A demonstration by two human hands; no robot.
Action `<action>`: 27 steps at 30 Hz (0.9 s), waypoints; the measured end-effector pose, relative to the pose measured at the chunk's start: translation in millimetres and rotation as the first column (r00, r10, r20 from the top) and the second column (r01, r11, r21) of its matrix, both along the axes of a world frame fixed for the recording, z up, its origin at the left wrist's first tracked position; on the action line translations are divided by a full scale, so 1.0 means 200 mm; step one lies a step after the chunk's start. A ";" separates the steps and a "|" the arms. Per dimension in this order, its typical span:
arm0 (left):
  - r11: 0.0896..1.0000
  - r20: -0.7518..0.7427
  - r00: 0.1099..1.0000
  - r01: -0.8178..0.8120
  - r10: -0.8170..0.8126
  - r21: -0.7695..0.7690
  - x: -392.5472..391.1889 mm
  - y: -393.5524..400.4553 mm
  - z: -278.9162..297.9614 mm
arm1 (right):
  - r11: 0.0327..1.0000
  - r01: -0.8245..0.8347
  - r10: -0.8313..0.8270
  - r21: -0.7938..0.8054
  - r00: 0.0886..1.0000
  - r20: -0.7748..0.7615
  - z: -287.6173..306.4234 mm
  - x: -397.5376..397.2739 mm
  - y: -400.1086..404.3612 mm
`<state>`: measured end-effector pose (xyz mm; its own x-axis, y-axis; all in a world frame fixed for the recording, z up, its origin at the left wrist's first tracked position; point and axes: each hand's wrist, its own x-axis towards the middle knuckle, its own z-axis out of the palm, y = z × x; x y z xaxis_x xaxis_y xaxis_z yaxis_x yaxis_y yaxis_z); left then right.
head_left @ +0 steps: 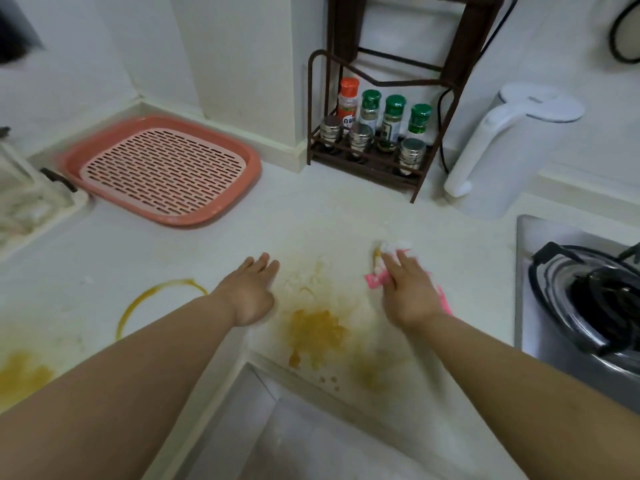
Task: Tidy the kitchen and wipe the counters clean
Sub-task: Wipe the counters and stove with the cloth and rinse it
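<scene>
**Q:** How is each hand engaged?

**A:** The right hand (408, 289) is laid on a pink and white cleaning cloth (375, 277), fingers extended, so that the cloth is pressed flat against the white counter (311, 216). No curl around the cloth can be confirmed; it appears to be held down by palm pressure alone. The left hand (251, 294) is laid flat on the bare counter with fingers straight, nothing held. It is judged to serve as a brace while the upper body is leaned forward.

**Q:** Where is the soiling located relative to the cloth?

**A:** The main yellow-orange stain (317, 329) is found at 7 o'clock from the cloth, between the two hands. A ring-shaped mark (156, 301) is seen at 9 o'clock from the left hand, and a further smear (20, 374) lies at the frame's left edge. The stains appear unwiped.

**Q:** What surrounds the work area?

**A:** A pink drain tray (162, 171) is placed at 11 o'clock, a spice rack (377, 136) at 12 o'clock, a white kettle (502, 150) at 1 o'clock and a gas burner (588, 299) at 3 o'clock. The sink (311, 438) lies at 6 o'clock.
</scene>
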<state>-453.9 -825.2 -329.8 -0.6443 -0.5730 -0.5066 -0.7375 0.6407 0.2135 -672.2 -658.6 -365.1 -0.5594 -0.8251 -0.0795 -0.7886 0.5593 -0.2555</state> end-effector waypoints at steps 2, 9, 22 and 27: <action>1.000 0.001 1.000 0.004 -0.004 0.028 0.00 -0.01 0.02 | 0.983 0.166 -0.166 0.079 0.986 -0.007 0.01 -0.08 -0.12; 0.996 0.068 0.994 0.084 -0.083 -0.006 -0.01 -0.06 0.02 | 0.969 -0.245 0.244 0.017 0.968 0.066 0.05 0.43 -0.17; 0.995 0.004 0.997 0.077 -0.077 -0.069 -0.35 -0.26 -0.04 | 0.960 0.273 -0.273 0.068 0.962 -0.011 -0.01 -0.31 -0.29; 0.999 -0.036 0.999 -0.012 0.011 -0.031 -0.44 -0.28 -0.01 | 0.967 -0.208 0.216 -0.145 0.975 0.043 0.02 0.02 -0.09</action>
